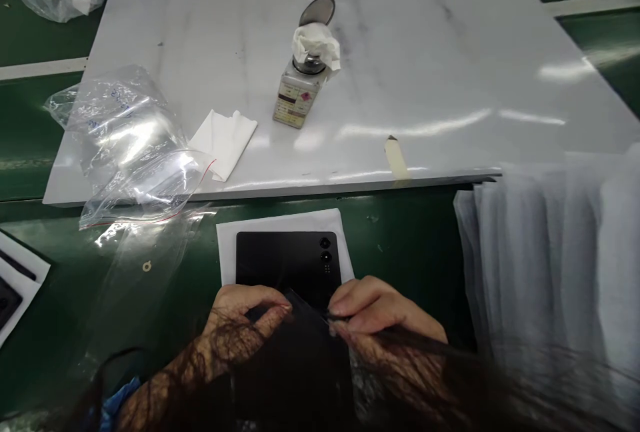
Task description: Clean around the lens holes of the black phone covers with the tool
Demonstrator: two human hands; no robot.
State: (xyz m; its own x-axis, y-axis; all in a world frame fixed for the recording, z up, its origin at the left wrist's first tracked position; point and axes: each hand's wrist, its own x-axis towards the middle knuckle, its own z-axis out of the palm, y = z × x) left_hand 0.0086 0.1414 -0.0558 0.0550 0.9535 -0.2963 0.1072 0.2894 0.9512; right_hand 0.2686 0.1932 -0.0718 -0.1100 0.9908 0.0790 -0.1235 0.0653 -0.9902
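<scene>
A black tablet-like panel (280,255) with two round lenses at its upper right lies on a white sheet (227,239). Over its lower part, my left hand (245,319) pinches the corner of a thin clear film (307,309) between thumb and forefinger. My right hand (383,315) is closed at the film's other side, its fingers pressed round a thin dark stick-like tool (337,317) whose tip meets the film. Strands of dark hair hang across the lower view and hide parts of both hands and the panel's lower end.
A pale board (425,72) lies beyond, bearing a metal-topped dispenser bottle (295,99) with crumpled tissue, a folded white cloth (225,142) and a tape strip (396,157). Clear plastic bags (135,132) spread at left. White foam sleeves (540,252) stand at right; another dark part (7,302) lies far left.
</scene>
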